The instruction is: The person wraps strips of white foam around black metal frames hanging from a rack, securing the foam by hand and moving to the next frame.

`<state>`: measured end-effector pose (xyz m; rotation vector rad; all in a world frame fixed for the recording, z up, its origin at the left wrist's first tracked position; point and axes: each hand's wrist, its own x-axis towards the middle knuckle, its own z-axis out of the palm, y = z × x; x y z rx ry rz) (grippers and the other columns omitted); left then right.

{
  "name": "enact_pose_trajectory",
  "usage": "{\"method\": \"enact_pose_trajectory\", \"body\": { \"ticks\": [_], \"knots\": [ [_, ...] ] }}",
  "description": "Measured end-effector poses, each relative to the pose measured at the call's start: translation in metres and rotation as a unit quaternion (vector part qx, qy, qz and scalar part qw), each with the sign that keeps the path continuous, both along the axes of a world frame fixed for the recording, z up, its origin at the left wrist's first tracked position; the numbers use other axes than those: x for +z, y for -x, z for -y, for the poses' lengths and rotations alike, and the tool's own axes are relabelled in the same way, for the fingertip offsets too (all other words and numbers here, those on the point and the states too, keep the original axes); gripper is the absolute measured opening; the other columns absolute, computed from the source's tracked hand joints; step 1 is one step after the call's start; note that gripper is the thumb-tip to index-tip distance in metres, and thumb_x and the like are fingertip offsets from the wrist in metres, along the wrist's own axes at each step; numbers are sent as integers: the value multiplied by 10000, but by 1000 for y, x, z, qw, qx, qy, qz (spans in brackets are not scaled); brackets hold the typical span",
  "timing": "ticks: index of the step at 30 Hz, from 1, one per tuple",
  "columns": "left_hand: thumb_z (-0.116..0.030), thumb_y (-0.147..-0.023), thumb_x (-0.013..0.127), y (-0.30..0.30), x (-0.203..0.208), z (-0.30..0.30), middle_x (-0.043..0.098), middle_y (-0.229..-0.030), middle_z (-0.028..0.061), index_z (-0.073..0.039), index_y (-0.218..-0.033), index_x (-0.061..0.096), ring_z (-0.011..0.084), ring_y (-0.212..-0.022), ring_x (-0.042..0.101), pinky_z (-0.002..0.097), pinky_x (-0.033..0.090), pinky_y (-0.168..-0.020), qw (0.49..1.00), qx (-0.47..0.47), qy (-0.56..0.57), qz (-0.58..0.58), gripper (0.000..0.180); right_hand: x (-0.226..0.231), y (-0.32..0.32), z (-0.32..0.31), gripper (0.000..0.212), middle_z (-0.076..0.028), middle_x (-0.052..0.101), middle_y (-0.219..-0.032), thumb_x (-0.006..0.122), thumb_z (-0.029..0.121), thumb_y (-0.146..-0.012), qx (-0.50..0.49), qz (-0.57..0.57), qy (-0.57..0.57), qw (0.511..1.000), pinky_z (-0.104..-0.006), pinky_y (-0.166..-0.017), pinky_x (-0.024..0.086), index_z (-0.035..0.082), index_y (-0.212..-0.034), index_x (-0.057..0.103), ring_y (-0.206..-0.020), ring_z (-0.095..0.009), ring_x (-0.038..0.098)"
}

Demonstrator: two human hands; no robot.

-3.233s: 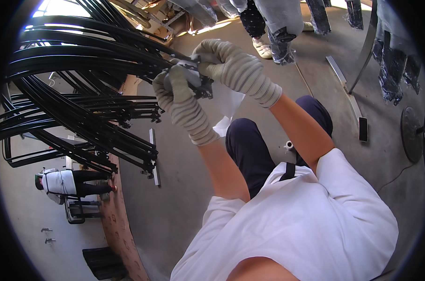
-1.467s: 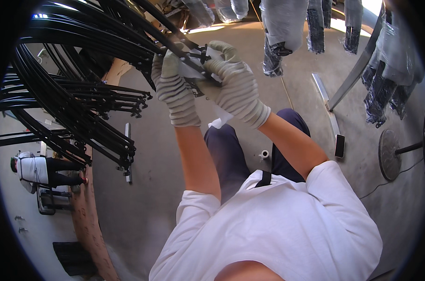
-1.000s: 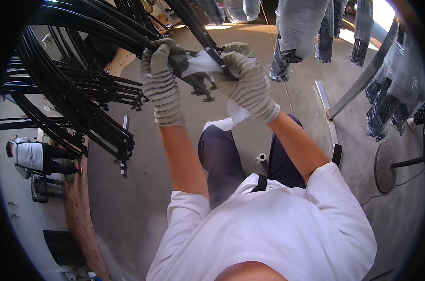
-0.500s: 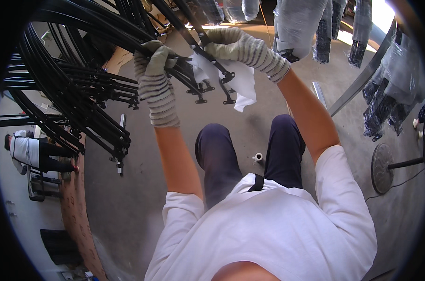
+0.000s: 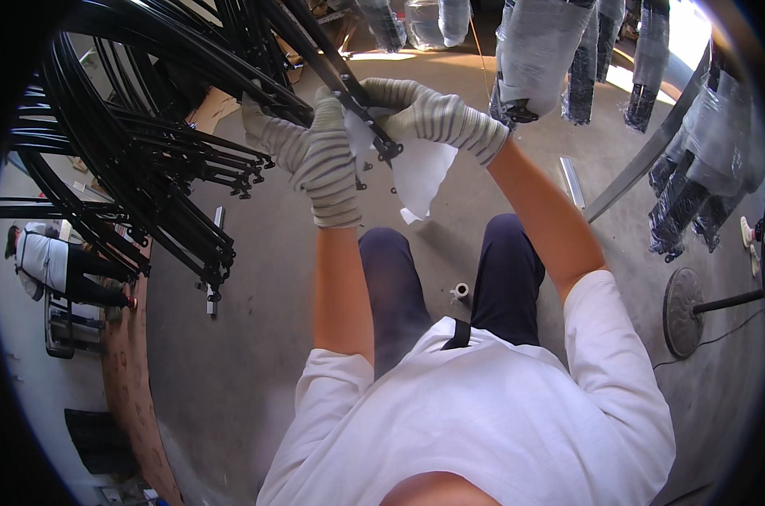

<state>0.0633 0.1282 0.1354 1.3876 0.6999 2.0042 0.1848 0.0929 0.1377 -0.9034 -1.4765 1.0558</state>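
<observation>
Both my hands wear grey-and-white striped knit gloves and are raised at a bundle of slim black metal bars (image 5: pixel 319 69) with small end brackets. My left hand (image 5: pixel 305 139) is closed round the bars near their lower ends, its fingers partly behind them. From the other side my right hand (image 5: pixel 420 111) grips the same bars a little above the end brackets; its fingertips are hidden. A thin white sheet (image 5: pixel 423 174), paper or foam, hangs beneath my right hand, behind the bar ends. I cannot tell which hand, if either, pinches it.
Many curved black bars (image 5: pixel 104 152) hang at the left. Plastic-wrapped bundles (image 5: pixel 541 59) hang at the upper right, beside a slanting grey post (image 5: pixel 652 160). A round stand base (image 5: pixel 683 312) stands right. Near my feet is a white tube (image 5: pixel 460 292). Another person (image 5: pixel 49 261) is at far left.
My left hand has moved right and turned across the bars, closer to my right hand. The bar ends have drawn together and shifted slightly left. The white sheet hangs a little lower.
</observation>
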Motion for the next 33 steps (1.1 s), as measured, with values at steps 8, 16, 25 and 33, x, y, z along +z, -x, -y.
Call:
{"method": "enact_pose_trajectory", "body": {
  "ticks": [8,16,25,33],
  "knots": [
    [-42,-682,623,9,-2,-8,500,-953,73,-48,-1080,341,133,-840,515,273,433,-721,984,10,144,-106,488,-27,-16,-24,449,0,545,-1010,473,-70,-738,84,47,-24,995,-189,-791,409,61,-1165,435,-854,-41,494],
    [-69,-692,612,42,-47,-58,556,-936,86,-149,-1087,409,177,-817,562,342,511,-583,925,-252,284,2,451,-15,-6,-27,402,8,551,-987,504,-68,-743,106,145,-49,983,-192,-816,397,40,-1129,467,-861,-39,484],
    [-127,-703,638,43,-9,53,551,-782,30,-38,-909,516,70,-629,483,220,416,-569,941,80,-103,-313,256,-12,2,-19,353,60,547,-894,507,-59,-749,42,207,-26,977,-183,-753,390,66,-1079,515,-788,-24,443],
    [-17,-720,576,50,-27,38,561,-792,48,-41,-902,536,105,-655,515,211,420,-608,963,-31,-78,-258,188,-14,-1,-21,306,73,548,-842,541,-6,-753,37,231,-73,969,-188,-725,398,60,-1051,530,-753,-17,434]
  ]
}}
